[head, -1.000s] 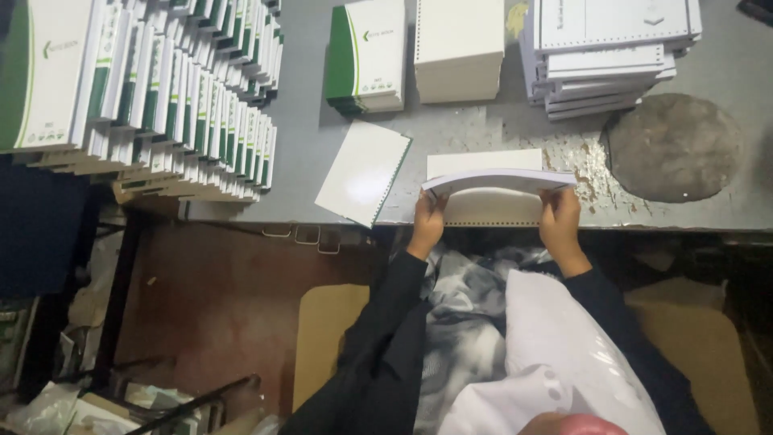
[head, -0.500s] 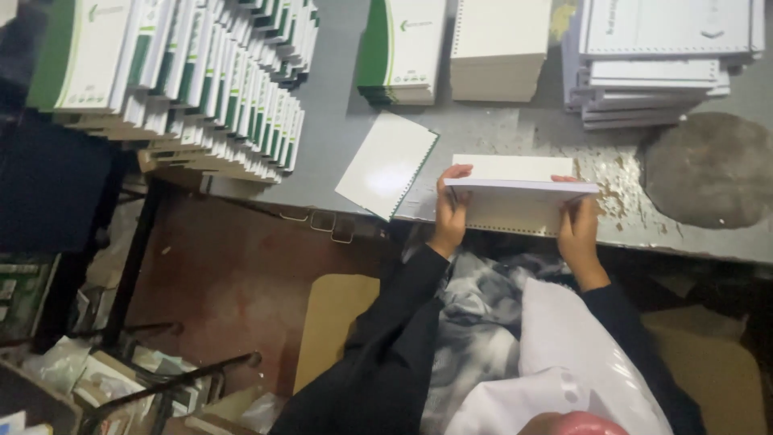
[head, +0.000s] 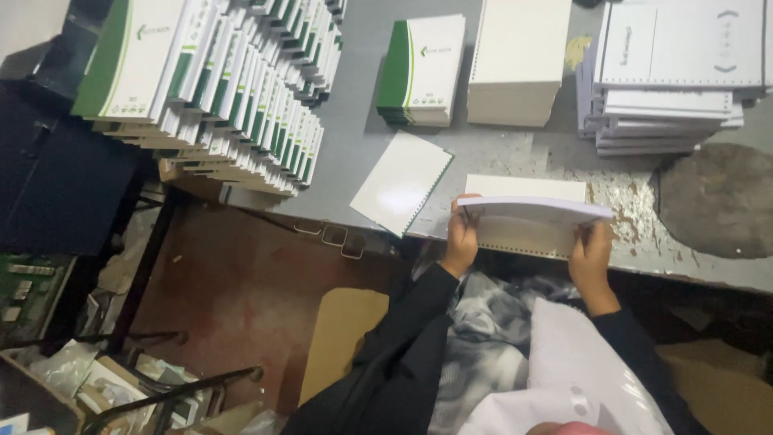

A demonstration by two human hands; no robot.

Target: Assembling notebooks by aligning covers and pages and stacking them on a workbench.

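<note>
the grey worktop is a flat, scuffed sheet, worn and flecked with paper bits towards its near edge. along its left edge stands a long fanned row of green and white notebooks, spines overlapping like tiles. at the far edge sit 1 short pile of the same notebooks, 1 plain white block of pages and, in the far right corner, 1 stack of printed white sheets. a round, rough grey pad lies by the right edge. 1 loose glossy white cover rests at an angle by the near edge.

at the near edge, the sheaf of white pages is lifted just above a perforated pile. the left hand grips its left end and the right hand its right end, both closed on it.

judgement: the sheaf is thin and limp; even grip at both ends and squared punched edges would keep it aligned.
</note>
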